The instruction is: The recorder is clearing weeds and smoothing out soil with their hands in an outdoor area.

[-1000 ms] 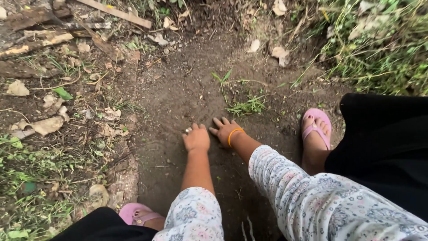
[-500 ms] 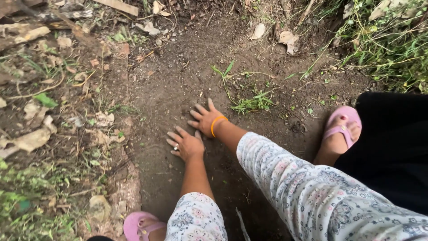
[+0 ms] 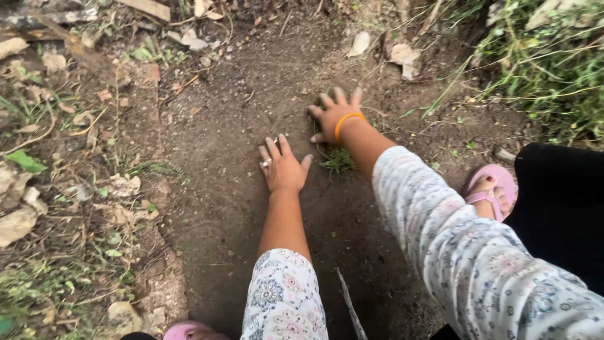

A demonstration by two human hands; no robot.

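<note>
Left hand (image 3: pixel 283 169) flat on bare soil (image 3: pixel 239 126), fingers spread, holding nothing. Right hand (image 3: pixel 335 114) also spread, pressed on soil farther out; grass tuft (image 3: pixel 338 160) between hands, just beside rt wrist.

A patch of bare dark soil (image 3: pixel 251 208) is lying open outdoors, in what is looking like a garden plot or the edge of a yard. Dry fallen leaves (image 3: pixel 402 56), twigs and scraps of wood (image 3: pixel 141 7) are littering the ground at left and top, while green weeds and tangled grass (image 3: pixel 553 69) are crowding the right edge. A small tuft of grass (image 3: pixel 336 160) is growing from the earth, and a pink sandal (image 3: pixel 494 186) is resting on the dirt.
</note>
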